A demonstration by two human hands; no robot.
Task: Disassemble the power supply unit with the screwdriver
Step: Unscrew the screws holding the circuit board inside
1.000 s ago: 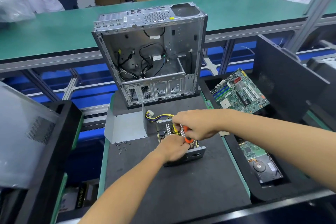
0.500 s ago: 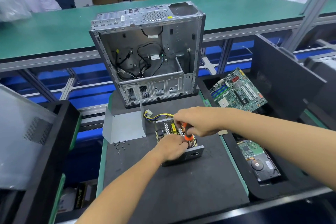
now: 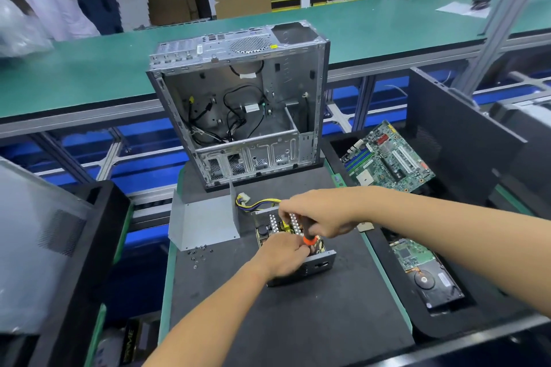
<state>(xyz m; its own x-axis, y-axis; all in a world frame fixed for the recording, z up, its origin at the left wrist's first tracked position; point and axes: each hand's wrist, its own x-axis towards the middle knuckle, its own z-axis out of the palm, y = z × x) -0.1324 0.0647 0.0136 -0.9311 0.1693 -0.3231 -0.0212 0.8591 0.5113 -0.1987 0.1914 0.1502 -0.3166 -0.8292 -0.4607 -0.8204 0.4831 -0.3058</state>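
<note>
Your right hand [image 3: 320, 211] grips the orange-and-black screwdriver [image 3: 307, 237] inside the open grey metal power supply unit [image 3: 316, 262], lying mid-way on the dark matted surface [image 3: 298, 322]; your left hand [image 3: 283, 253] curls over its near edge. The bent grey steel cover [image 3: 202, 220] is already off, small loose screws [image 3: 198, 253] beside it. Judging by this, the internal circuit board remains to free.

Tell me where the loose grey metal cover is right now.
In the head view, the bent grey metal cover stands on the dark mat, left of the open power supply unit and in front of the empty computer case.
</note>
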